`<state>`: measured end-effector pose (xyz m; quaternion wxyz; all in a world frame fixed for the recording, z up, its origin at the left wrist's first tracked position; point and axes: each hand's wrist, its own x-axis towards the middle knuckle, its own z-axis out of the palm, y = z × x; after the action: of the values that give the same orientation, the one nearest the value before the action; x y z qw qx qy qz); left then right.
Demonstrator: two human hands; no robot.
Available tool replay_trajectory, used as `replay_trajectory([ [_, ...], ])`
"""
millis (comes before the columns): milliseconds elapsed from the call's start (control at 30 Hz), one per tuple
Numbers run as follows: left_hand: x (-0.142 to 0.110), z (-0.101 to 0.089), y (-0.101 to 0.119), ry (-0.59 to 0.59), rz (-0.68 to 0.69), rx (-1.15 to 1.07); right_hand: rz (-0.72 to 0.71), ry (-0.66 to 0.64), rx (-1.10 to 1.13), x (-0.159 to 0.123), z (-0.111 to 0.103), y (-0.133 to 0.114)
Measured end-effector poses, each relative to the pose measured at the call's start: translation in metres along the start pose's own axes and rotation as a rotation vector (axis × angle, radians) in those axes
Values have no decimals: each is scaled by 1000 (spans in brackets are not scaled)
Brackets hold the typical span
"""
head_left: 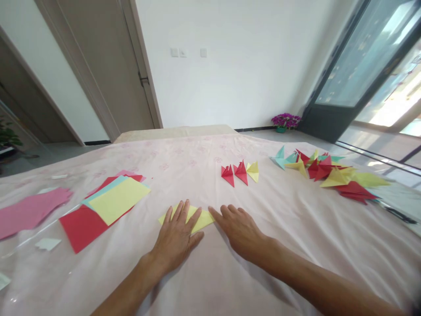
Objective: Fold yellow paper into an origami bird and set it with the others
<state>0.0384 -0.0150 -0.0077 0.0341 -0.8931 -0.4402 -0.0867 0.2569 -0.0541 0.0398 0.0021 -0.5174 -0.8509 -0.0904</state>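
Observation:
On the pink cloth in front of me lies a folded piece of yellow origami paper (202, 220), wide and pointed at both ends. My left hand (176, 235) rests flat on it with spread fingers, covering its left and middle part. The index finger of my right hand (239, 226) is stretched out to touch the paper's right corner. Its other fingers are bent and the thumb is hidden beneath. Beyond my hands stand two red folded paper cranes (241, 172) and a yellow folded paper crane (253, 171) in a row.
Yellow paper sheets (120, 199) lie over blue and red sheets (83, 232) at the left, near pink paper (33, 210) and a white scrap (48, 244). Several coloured cranes (338, 175) are heaped at the right, by a dark pen-like object (399, 215). The cloth-covered table (197, 153) reaches toward the wall.

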Motion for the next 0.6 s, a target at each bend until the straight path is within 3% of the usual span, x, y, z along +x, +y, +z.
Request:
replay_trajectory([
  [233,-1,-2,1,2,-28,-16,175,39,-165,3,1,-32],
  [600,-8,5,-15,-59,-57,-75,262,-106,-95,-16,11,-17],
])
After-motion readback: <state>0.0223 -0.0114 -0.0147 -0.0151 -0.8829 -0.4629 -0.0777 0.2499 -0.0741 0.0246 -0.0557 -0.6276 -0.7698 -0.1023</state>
